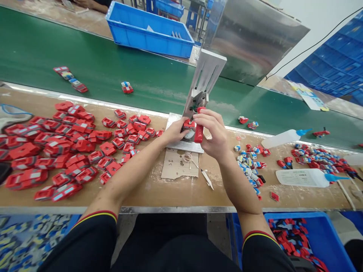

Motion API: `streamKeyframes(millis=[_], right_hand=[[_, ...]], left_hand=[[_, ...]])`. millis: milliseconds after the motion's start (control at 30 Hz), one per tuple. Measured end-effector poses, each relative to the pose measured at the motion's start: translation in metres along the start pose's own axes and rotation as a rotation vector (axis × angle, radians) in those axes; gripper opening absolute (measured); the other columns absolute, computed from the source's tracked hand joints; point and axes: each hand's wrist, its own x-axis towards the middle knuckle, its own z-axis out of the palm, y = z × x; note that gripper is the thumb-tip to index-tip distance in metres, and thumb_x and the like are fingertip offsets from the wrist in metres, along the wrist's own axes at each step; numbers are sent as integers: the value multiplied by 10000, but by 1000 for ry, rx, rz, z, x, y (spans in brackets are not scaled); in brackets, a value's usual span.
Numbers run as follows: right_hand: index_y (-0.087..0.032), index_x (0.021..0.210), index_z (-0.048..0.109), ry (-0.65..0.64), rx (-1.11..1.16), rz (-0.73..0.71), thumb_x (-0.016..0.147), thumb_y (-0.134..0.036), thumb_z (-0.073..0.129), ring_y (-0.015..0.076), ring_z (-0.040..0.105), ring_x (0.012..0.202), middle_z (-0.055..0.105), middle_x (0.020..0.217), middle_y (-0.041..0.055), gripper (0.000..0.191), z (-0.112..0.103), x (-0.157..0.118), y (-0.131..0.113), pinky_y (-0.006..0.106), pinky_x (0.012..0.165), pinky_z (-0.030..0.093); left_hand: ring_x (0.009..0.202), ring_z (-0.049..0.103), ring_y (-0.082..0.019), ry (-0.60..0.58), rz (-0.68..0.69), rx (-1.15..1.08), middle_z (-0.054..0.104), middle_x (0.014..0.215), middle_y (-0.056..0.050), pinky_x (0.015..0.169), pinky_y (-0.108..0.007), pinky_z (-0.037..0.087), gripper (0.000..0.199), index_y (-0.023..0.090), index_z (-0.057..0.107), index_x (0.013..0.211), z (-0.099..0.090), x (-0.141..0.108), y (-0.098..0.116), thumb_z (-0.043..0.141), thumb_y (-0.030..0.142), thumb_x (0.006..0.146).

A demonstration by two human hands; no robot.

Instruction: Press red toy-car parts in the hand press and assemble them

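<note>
In the head view a metal toggle-clamp press (pixel 204 77) stands on the bench in front of me. My right hand (pixel 213 132) is closed around its red handle (pixel 199 134), which points downward. My left hand (pixel 177 131) pinches a small red plastic toy car part (pixel 189 123) on the press base, under the clamp head. The fingers partly hide that part. Below the base lies a piece of cardboard (pixel 172 166) with a loop of string on it. A white pointed tool (pixel 208 179) rests beside the cardboard.
Red toy car bodies (pixel 61 147) are heaped on the left. Small blue, white and red pieces (pixel 249 166) and glue bottles (pixel 302 177) lie right. Beyond runs a green conveyor (pixel 99 64) with a few toys; behind it stands a blue crate (pixel 150 37). A person's hand shows top left.
</note>
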Motion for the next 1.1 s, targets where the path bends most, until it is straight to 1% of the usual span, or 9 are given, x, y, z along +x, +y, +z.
streamKeyframes(millis=[100,167,267,367,600,733,867,1000,1100], right_hand=[[-353,1182,601,114,138,213,983,-429,576,297,631,1364,678,1367,66,215,3,-12,0,601,1117,570],[-328,1157,550,122,351,431,961,-581,586,278,680,1275,662,1357,87,323,1,-14,-2,504,978,646],[-300,1126,521,-132,688,726,867,-709,691,229,751,937,732,1083,70,514,-6,-6,-8,379,731,653],[-268,1195,547,-325,839,870,791,-671,819,190,719,733,738,878,30,632,-12,3,-16,322,596,604],[-204,1179,600,-431,668,857,880,-612,754,126,704,633,749,1015,72,529,1,-11,-6,214,416,502],[-228,1191,579,-345,475,783,927,-582,682,117,673,565,771,1120,94,454,28,-26,15,235,396,483],[-241,1209,578,-270,381,726,945,-604,633,143,695,610,772,1172,98,452,45,-30,31,274,476,516],[-239,1267,569,-116,340,689,911,-599,684,171,711,746,735,1239,119,519,31,-38,35,280,525,526],[-237,1240,594,82,287,672,963,-557,614,177,705,809,721,1197,116,424,1,-55,36,279,557,524]], left_hand=[[1155,720,-262,-73,53,-49,739,1253,-108,1035,-406,565,471,169,529,1372,-1,0,-3,638,193,914],[1138,725,-263,-75,38,-58,743,1249,-117,1019,-416,569,456,187,526,1360,-1,0,-5,637,202,918],[1140,722,-279,-67,34,-56,745,1247,-120,1009,-436,570,450,195,533,1350,-1,0,-7,644,200,914],[1113,728,-285,-58,38,-62,751,1211,-119,997,-451,571,447,195,548,1346,0,-1,-8,654,200,913],[1050,727,-263,-50,64,-94,761,1142,-109,977,-412,556,419,183,572,1314,4,-2,-15,644,175,901],[1043,716,-258,-36,35,-71,769,1137,-106,968,-392,547,432,182,587,1292,3,-1,-15,652,153,866],[1013,721,-253,-32,26,-37,776,1101,-102,955,-386,559,432,163,604,1282,4,3,-7,639,158,851],[1077,718,-258,-9,24,11,760,1188,-138,993,-403,571,516,135,590,1354,-3,1,2,636,155,841],[1241,667,-279,28,16,54,690,1369,-180,1084,-432,544,597,120,563,1427,-34,-11,-1,620,157,833]])
